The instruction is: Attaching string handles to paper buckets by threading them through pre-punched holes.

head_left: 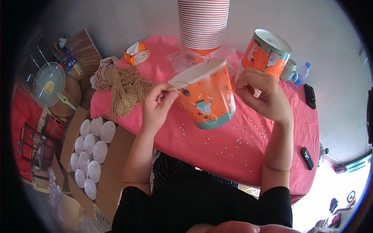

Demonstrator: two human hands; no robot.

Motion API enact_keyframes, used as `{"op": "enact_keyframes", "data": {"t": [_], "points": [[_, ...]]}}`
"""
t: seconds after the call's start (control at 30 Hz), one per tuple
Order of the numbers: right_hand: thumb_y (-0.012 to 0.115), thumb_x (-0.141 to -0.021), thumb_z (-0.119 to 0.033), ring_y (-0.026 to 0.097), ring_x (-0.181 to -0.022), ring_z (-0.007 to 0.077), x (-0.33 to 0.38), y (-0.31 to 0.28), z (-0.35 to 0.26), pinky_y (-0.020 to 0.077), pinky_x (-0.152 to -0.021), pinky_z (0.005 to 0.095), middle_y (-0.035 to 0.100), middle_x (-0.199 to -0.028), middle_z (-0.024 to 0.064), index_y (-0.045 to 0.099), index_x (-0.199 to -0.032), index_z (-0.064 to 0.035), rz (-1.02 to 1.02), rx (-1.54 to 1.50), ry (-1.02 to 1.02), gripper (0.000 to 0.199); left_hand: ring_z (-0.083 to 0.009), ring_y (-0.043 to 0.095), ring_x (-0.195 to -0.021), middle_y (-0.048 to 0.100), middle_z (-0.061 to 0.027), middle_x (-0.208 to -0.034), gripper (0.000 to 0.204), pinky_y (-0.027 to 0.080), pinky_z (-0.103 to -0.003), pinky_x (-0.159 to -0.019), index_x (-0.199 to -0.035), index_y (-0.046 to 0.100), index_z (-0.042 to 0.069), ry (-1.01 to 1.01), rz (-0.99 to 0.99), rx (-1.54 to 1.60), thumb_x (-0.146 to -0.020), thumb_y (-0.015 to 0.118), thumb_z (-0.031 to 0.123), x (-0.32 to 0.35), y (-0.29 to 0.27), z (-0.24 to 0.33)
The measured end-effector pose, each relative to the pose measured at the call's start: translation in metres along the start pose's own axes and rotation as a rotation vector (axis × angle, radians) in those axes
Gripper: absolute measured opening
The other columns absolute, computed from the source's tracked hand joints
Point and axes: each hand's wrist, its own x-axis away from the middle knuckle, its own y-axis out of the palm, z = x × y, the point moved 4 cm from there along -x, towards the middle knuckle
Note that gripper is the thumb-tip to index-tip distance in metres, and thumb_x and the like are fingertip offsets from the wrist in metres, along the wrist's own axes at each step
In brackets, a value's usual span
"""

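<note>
An orange paper bucket [206, 95] with a green base band and printed figures hangs tilted between my hands, above the pink table. My left hand [157, 101] pinches a thin brown cord at the bucket's left side, close to the rim. On the other side, my right hand [266, 95] is closed on the cord coming out of the bucket's wall. A bundle of brown cords [123, 87] lies to the left of my left hand. Behind the right hand stands an upside-down orange bucket [268, 52], and a tall stack of paper buckets [203, 23] rises at the back.
Small white dots [225, 147] are scattered over the pink tablecloth [186, 149]. A mug [288, 70], a water bottle [302, 74], a black object [309, 96] and a remote control [307, 158] are at the right. Left of the table, a cardboard box [114, 167] holds several white cups [89, 143].
</note>
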Motion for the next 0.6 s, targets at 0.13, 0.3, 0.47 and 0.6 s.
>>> {"op": "enact_keyframes", "data": {"t": [0.13,0.3,0.47,0.6], "points": [[0.077,-0.069,-0.009,0.061,-0.077,0.0276,-0.007,0.007,-0.006,0.0490,-0.066,0.0365,0.062,-0.086,0.0096,0.061,-0.090,-0.0028,-0.108,0.084,-0.004,0.027,-0.0040,0.052,-0.062,0.060,0.0007,-0.084,0.021,0.043,-0.021,-0.050,-0.104,0.061,0.002,-0.109,0.101,0.118,-0.094,0.066,0.020,-0.003,-0.014,-0.014],[0.080,-0.063,-0.003,0.057,-0.075,0.0196,-0.007,0.019,-0.016,0.0486,-0.066,0.0313,0.055,-0.084,0.0072,0.061,-0.111,-0.0035,-0.063,0.148,-0.056,0.051,-0.0062,0.053,-0.061,0.061,0.0002,-0.076,0.022,0.044,-0.022,-0.051,-0.102,0.062,0.006,-0.316,0.180,0.412,-0.096,0.063,0.028,-0.005,-0.024,-0.048],[0.076,-0.071,-0.002,0.056,-0.071,0.0151,-0.015,0.011,-0.020,0.0473,-0.062,0.0282,0.057,-0.086,0.0059,0.063,-0.107,-0.0027,0.035,0.133,-0.017,0.039,-0.0090,0.057,-0.061,0.063,-0.0014,-0.080,0.023,0.046,-0.023,-0.053,-0.106,0.062,0.007,-0.475,0.101,0.471,-0.099,0.057,0.028,-0.014,0.001,-0.071],[0.071,-0.081,-0.010,0.058,-0.069,0.0157,-0.036,-0.014,-0.020,0.0471,-0.061,0.0284,0.061,-0.083,0.0077,0.065,-0.101,-0.0026,0.254,0.236,0.003,0.022,-0.0098,0.060,-0.065,0.063,-0.0038,-0.096,0.023,0.046,-0.023,-0.054,-0.112,0.062,0.005,-0.309,0.075,0.224,-0.098,0.058,0.022,-0.029,0.017,-0.091]]}}
